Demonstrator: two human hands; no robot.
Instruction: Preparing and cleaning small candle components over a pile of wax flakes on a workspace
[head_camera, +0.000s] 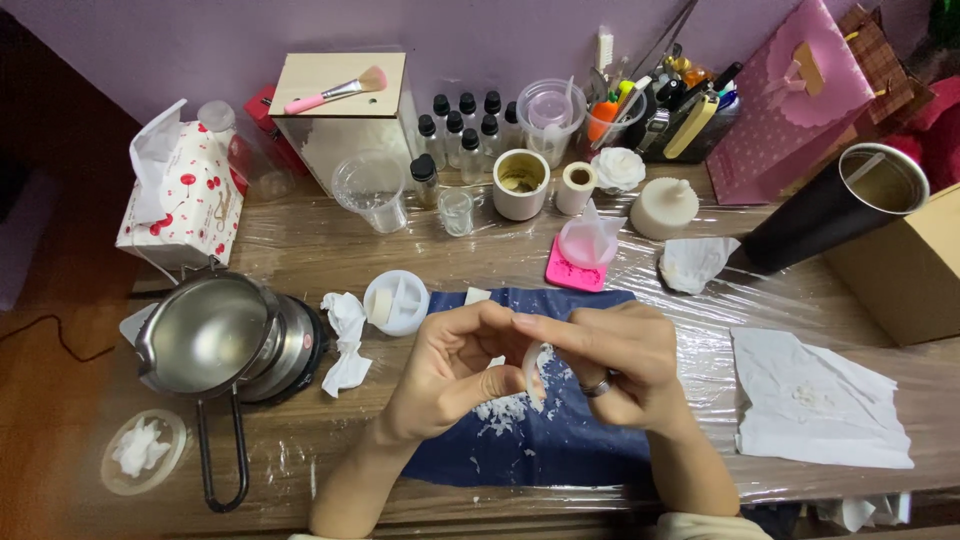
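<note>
My left hand (447, 371) and my right hand (607, 355) meet over a dark blue cloth (540, 440) in the middle of the table. Between their fingertips they hold a small white waxy piece (533, 366). White flakes (503, 411) lie scattered on the cloth just under the hands. A ring sits on one finger of my right hand. A round white mould (396, 302) rests at the cloth's far left corner, a hand's width beyond my left hand.
A steel melting pot (205, 335) with a long handle stands at the left on a small heater. Crumpled tissue (345, 340), a pink silicone mat (574, 270), cups, small bottles, a tissue box (180, 190) and a black tumbler (835, 205) crowd the back. White paper (815, 400) lies right.
</note>
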